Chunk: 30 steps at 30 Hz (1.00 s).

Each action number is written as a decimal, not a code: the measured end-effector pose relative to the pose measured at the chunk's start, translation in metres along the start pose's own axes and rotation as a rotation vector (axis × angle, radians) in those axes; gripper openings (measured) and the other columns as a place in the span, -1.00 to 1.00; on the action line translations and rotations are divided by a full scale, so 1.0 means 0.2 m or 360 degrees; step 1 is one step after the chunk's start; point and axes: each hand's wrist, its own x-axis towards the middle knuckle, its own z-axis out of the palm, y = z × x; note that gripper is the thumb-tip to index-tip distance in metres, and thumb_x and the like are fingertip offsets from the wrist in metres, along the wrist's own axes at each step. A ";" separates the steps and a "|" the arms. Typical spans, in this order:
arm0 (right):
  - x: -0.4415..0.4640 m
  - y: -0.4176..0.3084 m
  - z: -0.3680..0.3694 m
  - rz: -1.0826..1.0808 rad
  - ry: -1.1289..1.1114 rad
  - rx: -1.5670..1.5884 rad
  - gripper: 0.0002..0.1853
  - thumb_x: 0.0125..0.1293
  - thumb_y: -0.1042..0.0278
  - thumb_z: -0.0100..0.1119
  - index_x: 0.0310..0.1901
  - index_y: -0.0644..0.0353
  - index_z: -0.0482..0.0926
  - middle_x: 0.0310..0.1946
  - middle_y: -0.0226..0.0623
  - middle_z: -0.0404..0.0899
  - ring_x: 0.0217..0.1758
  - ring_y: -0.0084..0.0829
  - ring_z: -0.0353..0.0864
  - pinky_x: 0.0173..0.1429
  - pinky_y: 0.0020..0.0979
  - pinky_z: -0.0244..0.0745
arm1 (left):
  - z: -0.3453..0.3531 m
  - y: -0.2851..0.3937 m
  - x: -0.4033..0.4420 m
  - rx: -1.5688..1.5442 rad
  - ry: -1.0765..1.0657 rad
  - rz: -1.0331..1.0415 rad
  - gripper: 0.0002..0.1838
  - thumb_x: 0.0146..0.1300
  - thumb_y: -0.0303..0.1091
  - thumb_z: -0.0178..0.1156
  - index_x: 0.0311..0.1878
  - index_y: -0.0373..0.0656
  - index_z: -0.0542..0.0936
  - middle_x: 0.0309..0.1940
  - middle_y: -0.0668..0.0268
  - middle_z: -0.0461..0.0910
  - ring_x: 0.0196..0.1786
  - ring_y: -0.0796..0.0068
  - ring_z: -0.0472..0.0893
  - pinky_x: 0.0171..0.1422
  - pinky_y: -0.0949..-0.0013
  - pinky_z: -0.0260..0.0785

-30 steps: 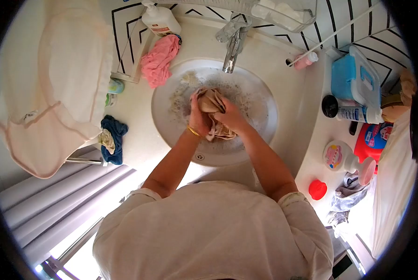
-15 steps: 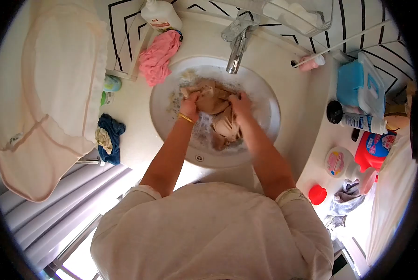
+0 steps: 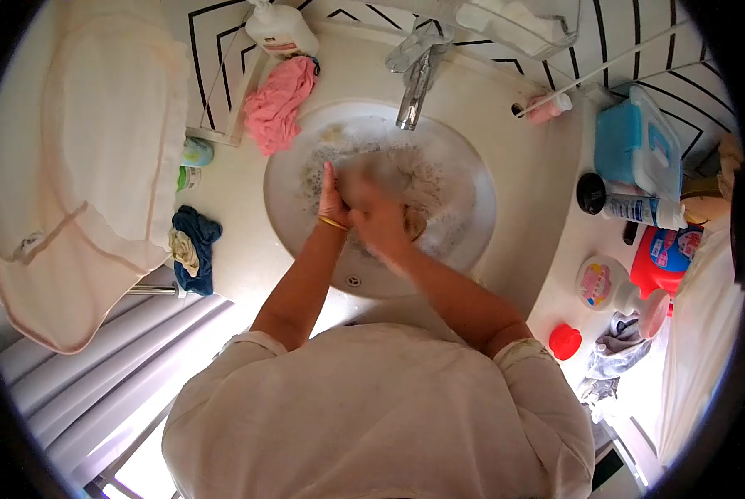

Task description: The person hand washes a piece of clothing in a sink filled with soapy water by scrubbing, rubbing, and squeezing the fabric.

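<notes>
A wet tan cloth (image 3: 415,222) is in the soapy water of the white oval sink (image 3: 472,249), bunched up and partly blurred between my hands. My left hand (image 3: 332,198), with a yellow bangle at the wrist, is on the left of the bundle and grips it. Across the front of the cloth, close to my left hand, is my right hand (image 3: 376,218). Motion smears its fingers, so their grip does not show. Foam and dark suds float around the cloth.
Behind the sink stands a chrome faucet (image 3: 414,87). A pink cloth (image 3: 278,104) and a white pump bottle (image 3: 281,32) are at the back left. Dark blue cloth (image 3: 196,241) lies on the left edge. Along the right are a blue box (image 3: 626,145), a red bottle (image 3: 655,270) and a red cap (image 3: 565,341).
My right hand has swung left across the sink toward my left hand. The tan cloth, spread wider before, is now bunched between them and blurred. My left hand has stayed nearly in place.
</notes>
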 end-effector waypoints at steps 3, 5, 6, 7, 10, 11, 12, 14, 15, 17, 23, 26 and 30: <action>0.01 0.00 0.04 -0.0495 0.0224 -0.0382 -0.71 0.17 0.28 -0.01 -0.13 0.25 0.50 -0.13 0.01 0.51 -0.04 -0.08 0.46 0.00 -0.22 0.37 | 0.01 -0.07 0.00 0.0222 0.0161 0.0099 -0.53 0.20 -0.05 0.02 0.07 -0.17 0.43 -0.04 0.20 0.50 0.03 0.20 0.48 0.13 0.12 0.35; 0.14 0.15 0.08 -0.0398 0.0245 -0.0490 -0.72 0.18 0.24 0.00 -0.19 0.25 0.51 -0.17 0.02 0.52 -0.09 -0.06 0.47 -0.03 -0.20 0.38 | -0.01 -0.11 -0.02 0.0374 0.0286 0.0188 -0.57 0.22 -0.10 0.00 0.05 -0.18 0.44 -0.05 0.21 0.51 0.03 0.23 0.48 0.16 0.12 0.33; 0.24 0.27 0.05 -0.0149 0.0182 -0.0470 -0.72 0.18 0.21 0.01 -0.22 0.26 0.51 -0.18 0.03 0.52 -0.12 -0.04 0.48 -0.04 -0.19 0.38 | -0.01 -0.12 -0.02 0.0451 0.0344 0.0225 -0.60 0.23 -0.13 -0.02 0.04 -0.19 0.45 -0.05 0.21 0.51 0.03 0.24 0.49 0.17 0.12 0.32; 0.32 0.29 -0.04 0.0268 0.0087 -0.0115 -0.71 0.19 0.20 -0.01 -0.24 0.27 0.52 -0.21 0.01 0.52 -0.16 -0.04 0.48 -0.06 -0.20 0.38 | 0.00 -0.12 -0.04 0.0399 0.0252 0.0133 -0.62 0.19 -0.18 0.02 0.02 -0.18 0.46 -0.04 0.22 0.51 0.03 0.25 0.48 0.17 0.14 0.31; 0.29 0.18 -0.12 0.0609 0.0089 0.0317 -0.71 0.21 0.20 -0.02 -0.28 0.30 0.52 -0.27 -0.05 0.53 -0.25 -0.06 0.49 -0.10 -0.24 0.39 | 0.05 -0.11 -0.07 0.0218 0.0099 -0.0042 -0.64 0.14 -0.24 0.08 0.00 -0.15 0.46 -0.02 0.23 0.49 0.02 0.26 0.48 0.18 0.19 0.31; 0.25 0.14 -0.10 0.0566 0.0128 0.0342 -0.71 0.22 0.21 -0.02 -0.29 0.31 0.52 -0.29 -0.06 0.54 -0.28 -0.07 0.48 -0.12 -0.25 0.39 | 0.04 -0.09 -0.05 0.0150 0.0132 -0.0023 -0.64 0.16 -0.21 0.06 0.01 -0.13 0.46 -0.01 0.24 0.49 0.02 0.26 0.48 0.18 0.19 0.31; 0.21 0.20 0.00 0.0226 0.0064 0.0274 -0.73 0.21 0.23 -0.01 -0.28 0.31 0.51 -0.27 -0.04 0.52 -0.25 -0.08 0.48 -0.11 -0.24 0.38 | 0.03 -0.07 -0.03 0.0086 0.0165 -0.0002 -0.63 0.17 -0.18 0.05 0.02 -0.12 0.46 0.00 0.24 0.49 0.01 0.26 0.49 0.18 0.20 0.31; 0.07 0.16 0.10 -0.0257 0.0130 -0.0027 -0.76 0.19 0.26 0.02 -0.28 0.29 0.50 -0.22 -0.02 0.48 -0.19 -0.08 0.46 -0.10 -0.23 0.37 | -0.10 -0.05 0.05 -0.0228 -0.0447 -0.0049 -0.62 0.22 -0.11 -0.02 0.02 -0.09 0.46 0.00 0.24 0.49 0.02 0.26 0.48 0.19 0.20 0.30; -0.03 0.02 0.06 -0.0397 0.0264 -0.0265 -0.77 0.18 0.27 0.03 -0.29 0.29 0.50 -0.19 -0.01 0.46 -0.17 -0.08 0.45 -0.10 -0.24 0.37 | -0.11 -0.03 0.03 -0.0200 -0.0588 -0.0137 -0.61 0.25 -0.06 -0.09 0.01 -0.07 0.46 -0.01 0.25 0.49 0.04 0.27 0.47 0.19 0.21 0.30; -0.05 -0.03 0.03 -0.0493 0.0271 -0.0540 -0.77 0.19 0.27 0.02 -0.33 0.30 0.49 -0.20 0.01 0.45 -0.16 -0.07 0.44 -0.11 -0.19 0.36 | -0.02 -0.04 -0.05 0.0004 -0.0365 -0.0148 -0.61 0.28 0.00 -0.13 -0.03 -0.06 0.46 -0.05 0.28 0.50 0.03 0.29 0.46 0.15 0.20 0.31; 0.35 0.39 -0.04 0.0673 0.0233 0.0568 -0.72 0.27 0.22 -0.02 -0.25 0.32 0.49 -0.22 0.02 0.49 -0.11 -0.03 0.47 -0.09 -0.09 0.37 | -0.02 -0.16 0.02 0.0744 0.0177 0.0230 -0.62 0.25 -0.08 0.03 0.01 -0.13 0.44 -0.05 0.24 0.49 0.06 0.29 0.45 0.15 0.18 0.33; 0.29 0.46 0.06 0.0401 0.0702 0.0143 -0.71 0.27 0.24 -0.02 -0.16 0.33 0.46 -0.27 0.04 0.50 -0.16 -0.01 0.49 -0.09 -0.10 0.38 | 0.08 -0.08 0.02 0.0862 0.0708 0.0367 -0.56 0.20 -0.08 0.11 0.05 -0.14 0.40 -0.03 0.18 0.46 0.05 0.27 0.45 0.15 0.15 0.34; 0.13 0.55 0.11 -0.0115 -0.0111 -0.0726 -0.68 0.25 0.31 -0.01 -0.06 0.37 0.40 -0.16 0.12 0.45 -0.10 -0.02 0.47 -0.04 -0.12 0.38 | 0.11 -0.10 -0.04 0.0895 0.1089 0.0369 -0.47 0.17 -0.04 0.14 0.12 -0.14 0.35 0.01 0.15 0.43 0.04 0.23 0.45 0.14 0.12 0.34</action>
